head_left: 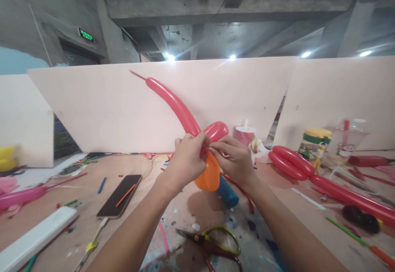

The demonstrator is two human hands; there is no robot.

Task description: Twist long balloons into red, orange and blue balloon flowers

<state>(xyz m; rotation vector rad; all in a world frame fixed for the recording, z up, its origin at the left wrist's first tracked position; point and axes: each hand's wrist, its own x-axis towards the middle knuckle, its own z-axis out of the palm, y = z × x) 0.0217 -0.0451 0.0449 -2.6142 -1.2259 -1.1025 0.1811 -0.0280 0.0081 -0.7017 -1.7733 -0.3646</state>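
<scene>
Concrete beams (191, 4) span the room above a pale board (108, 107) and littered bench (123, 163); "EXIT" glows on a green sign (86, 35) at far left. Mid-bench, the red balloon (175, 103) slants from the hands up to the left, its long section nearer the left hand (189, 154). That hand pinches its join; the right hand's (236, 156) fingertips pinch there too, just above an orange balloon (211, 177). Rightward, a jar's (317, 136) markings are unreadable.

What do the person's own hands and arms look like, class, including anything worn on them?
The left hand and right hand are bare, with no gloves. No sleeve shows on the left forearm or right forearm, and no watch, bracelet or ring is visible.
</scene>
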